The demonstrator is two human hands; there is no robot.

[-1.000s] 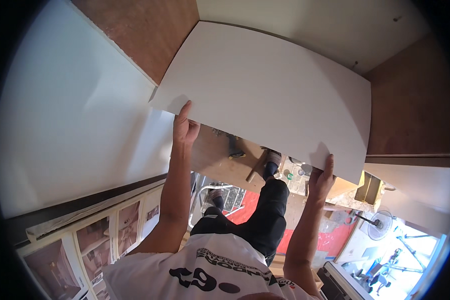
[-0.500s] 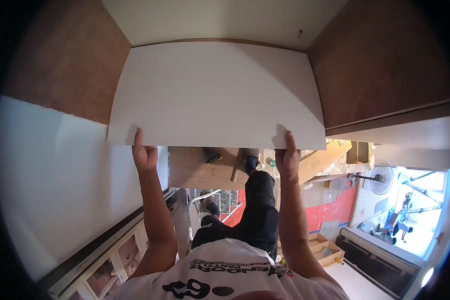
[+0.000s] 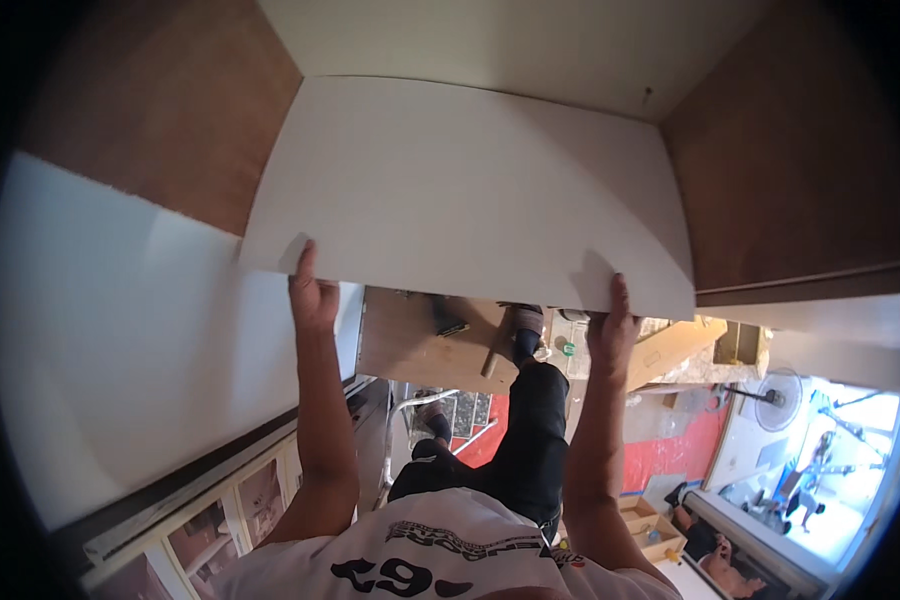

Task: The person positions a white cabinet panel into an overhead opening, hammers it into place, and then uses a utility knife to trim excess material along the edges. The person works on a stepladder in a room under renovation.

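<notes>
A white rectangular board (image 3: 470, 190) spans the space between two brown wooden side panels (image 3: 785, 190). My left hand (image 3: 315, 285) grips the board's near edge on the left, thumb on top. My right hand (image 3: 615, 320) holds the same edge toward the right, also thumb up. The fingers under the board are mostly hidden. A pale wall (image 3: 520, 40) lies along the board's far edge.
Below are a plywood platform (image 3: 400, 350) with tools, a metal stepladder (image 3: 400, 410) by my legs, a red floor covering (image 3: 670, 450), a fan (image 3: 778, 395), wooden boxes (image 3: 650, 535) and a bright opening (image 3: 850, 440). A person's bare skin, perhaps reflected, shows lower right (image 3: 730, 570).
The board has gone from tilted to nearly level in the view between the side panels; since half a second ago it shifted slightly right as the view moved. Both hands keep their grip.
</notes>
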